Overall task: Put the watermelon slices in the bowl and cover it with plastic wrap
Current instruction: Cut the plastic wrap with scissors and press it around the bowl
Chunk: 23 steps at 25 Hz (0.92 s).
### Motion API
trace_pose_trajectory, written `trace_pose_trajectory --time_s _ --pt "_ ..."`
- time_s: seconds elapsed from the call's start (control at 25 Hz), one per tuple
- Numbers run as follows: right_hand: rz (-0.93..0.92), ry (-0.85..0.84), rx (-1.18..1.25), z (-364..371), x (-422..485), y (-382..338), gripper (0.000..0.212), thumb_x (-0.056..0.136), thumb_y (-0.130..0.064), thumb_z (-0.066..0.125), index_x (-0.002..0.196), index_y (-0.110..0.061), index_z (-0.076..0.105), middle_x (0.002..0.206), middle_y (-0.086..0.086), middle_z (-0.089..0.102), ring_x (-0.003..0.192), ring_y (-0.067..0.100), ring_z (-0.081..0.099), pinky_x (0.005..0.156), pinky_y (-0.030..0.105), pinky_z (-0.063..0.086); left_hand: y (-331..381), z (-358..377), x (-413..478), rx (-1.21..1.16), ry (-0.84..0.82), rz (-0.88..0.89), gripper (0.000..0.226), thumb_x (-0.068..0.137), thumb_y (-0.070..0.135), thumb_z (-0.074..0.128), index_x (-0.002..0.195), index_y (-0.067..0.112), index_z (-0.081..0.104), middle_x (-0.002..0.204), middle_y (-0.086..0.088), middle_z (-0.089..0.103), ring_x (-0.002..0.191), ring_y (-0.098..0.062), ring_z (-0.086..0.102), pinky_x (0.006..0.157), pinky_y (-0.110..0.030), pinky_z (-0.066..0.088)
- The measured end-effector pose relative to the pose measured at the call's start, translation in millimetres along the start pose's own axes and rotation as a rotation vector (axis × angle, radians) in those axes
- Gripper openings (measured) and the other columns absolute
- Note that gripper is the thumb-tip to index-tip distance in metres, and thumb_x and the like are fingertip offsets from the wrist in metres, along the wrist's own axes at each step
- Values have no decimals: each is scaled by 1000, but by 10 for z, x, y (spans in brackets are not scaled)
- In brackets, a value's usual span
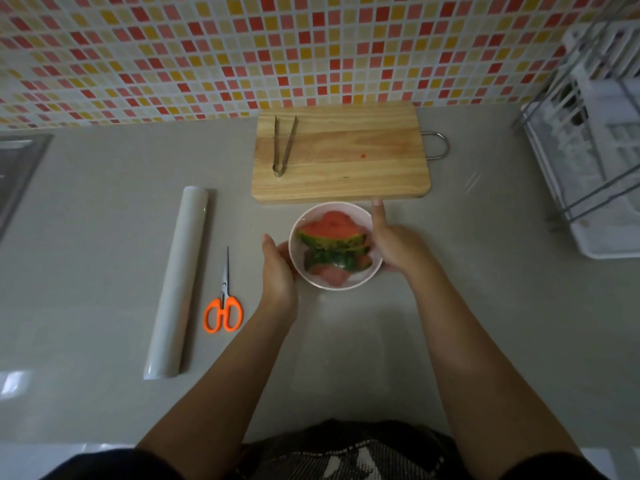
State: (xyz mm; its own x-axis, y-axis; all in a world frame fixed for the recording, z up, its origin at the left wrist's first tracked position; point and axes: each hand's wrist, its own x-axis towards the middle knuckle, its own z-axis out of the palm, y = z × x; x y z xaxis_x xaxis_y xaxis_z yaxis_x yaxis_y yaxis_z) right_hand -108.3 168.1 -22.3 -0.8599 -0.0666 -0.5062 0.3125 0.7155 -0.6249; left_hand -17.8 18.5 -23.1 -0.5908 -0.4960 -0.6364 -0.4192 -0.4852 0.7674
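Note:
A pale pink bowl (360,279) stands on the grey counter just in front of the cutting board. Watermelon slices (332,242) with red flesh and green rind lie piled inside it. A thin sheen over the bowl looks like plastic wrap, though I cannot tell for sure. My left hand (277,268) cups the bowl's left side. My right hand (393,242) cups its right side, thumb pointing up past the rim. A roll of plastic wrap (176,282) lies lengthwise to the left.
Orange-handled scissors (224,303) lie between the roll and my left arm. Metal tongs (283,143) rest on the wooden cutting board (346,161) behind the bowl. A white dish rack (595,140) stands at the right. A sink edge (17,168) shows at far left.

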Motion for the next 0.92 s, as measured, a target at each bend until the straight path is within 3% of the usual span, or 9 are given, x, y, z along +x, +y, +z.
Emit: trace_pose_trajectory --time_s 0.12,0.2,0.28,0.4,0.48,0.64,0.72,0.84,0.92 --pt "-184 236 241 53 77 24 81 82 -70 11 121 -16 57 128 11 58 115 27 55 92 27 33 -26 -99 119 100 161 -30 68 96 56 19 116 6 61 120 -15 64 110 -29 59 96 -36 44" --pt "-244 110 528 129 125 7 72 85 -67 16 129 -23 52 137 5 53 127 21 47 108 33 30 -83 -86 89 124 124 -84 74 95 57 16 96 5 68 106 -19 70 101 -32 64 91 -36 49" --pt "-198 -68 659 226 151 14 64 88 -65 16 115 -29 62 127 7 61 118 21 55 107 45 38 -63 -34 79 139 57 -98 78 95 57 14 90 6 73 98 -20 72 97 -32 66 94 -40 50" --pt "-130 -119 776 287 167 2 67 83 -69 17 85 -32 72 100 7 72 97 21 67 95 49 49 1 3 114 165 13 -100 75 95 58 17 110 7 69 110 -21 69 102 -33 64 99 -45 48" --pt "-122 -119 813 308 183 4 71 79 -72 19 84 -27 73 97 10 73 95 24 68 95 49 49 31 5 133 127 -34 -140 71 95 57 20 124 5 59 117 -19 66 104 -31 63 96 -44 50" --pt "-101 -109 849 313 173 -8 74 70 -79 22 78 -27 75 94 10 74 93 24 69 94 48 50 82 18 117 32 -143 -233 70 96 58 15 109 7 61 95 -13 69 89 -23 63 64 -32 52" --pt "-78 -97 865 317 173 -11 78 66 -82 23 80 -25 75 95 11 73 93 25 69 95 49 49 88 46 125 24 -161 -224 69 96 59 16 112 8 60 98 -12 69 93 -24 64 68 -34 53" --pt "-59 -87 872 344 166 -18 88 60 -86 22 85 -20 74 97 13 73 94 27 68 94 49 49 79 80 173 51 -131 -171 73 96 59 17 132 6 52 121 -19 63 109 -30 61 91 -42 51" --pt "-49 -58 860 371 150 -26 94 58 -88 19 90 -18 72 98 14 72 95 27 68 94 49 50 96 77 185 30 -137 -137 76 96 60 15 129 4 54 114 -18 66 103 -27 63 81 -37 52"
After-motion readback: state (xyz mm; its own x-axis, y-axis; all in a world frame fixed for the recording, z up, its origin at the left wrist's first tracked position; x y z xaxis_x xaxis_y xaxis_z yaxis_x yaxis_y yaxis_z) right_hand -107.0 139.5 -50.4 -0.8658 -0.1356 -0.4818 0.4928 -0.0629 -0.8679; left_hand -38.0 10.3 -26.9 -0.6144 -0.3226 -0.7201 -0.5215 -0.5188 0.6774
